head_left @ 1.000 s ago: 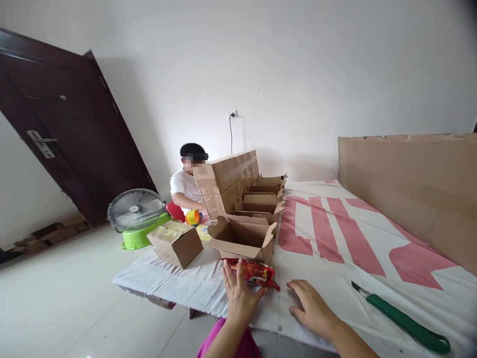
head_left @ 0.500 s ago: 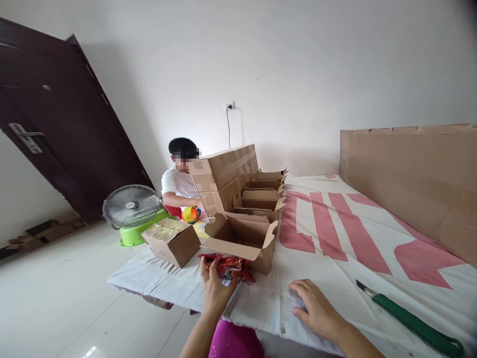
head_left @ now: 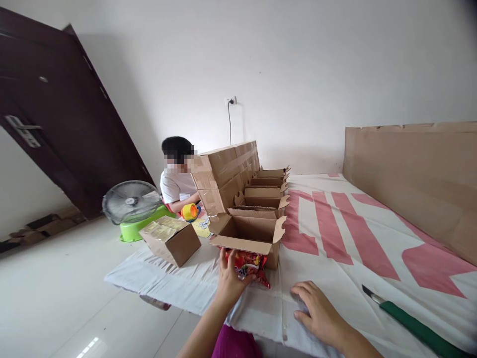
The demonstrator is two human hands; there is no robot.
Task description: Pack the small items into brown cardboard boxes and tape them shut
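My left hand (head_left: 231, 279) grips a shiny red printed food packet (head_left: 249, 264), with the thumb at its lower edge and the fingers over its top left. The packet stands against the front wall of the nearest open cardboard box (head_left: 274, 256), below its front flap. My right hand (head_left: 319, 311) rests on the white cloth to the right of the packet, fingers loosely bent and thumb apart. A greyish patch shows beneath its palm; I cannot tell what it is. Right of that hand lies a green-handled utility knife (head_left: 413, 323) with its blade out.
More open boxes (head_left: 266, 194) stand in a row behind, beside stacked taped cartons (head_left: 218, 171). A closed carton (head_left: 170, 242) sits at the left table edge. A person (head_left: 178, 181) sits beyond it, near a yellow cup (head_left: 190, 212). A fan (head_left: 130, 201) stands at the left.
My left hand has moved right with the red packet along the front of the nearest box, and the packet now stands more upright. My right hand has barely moved.
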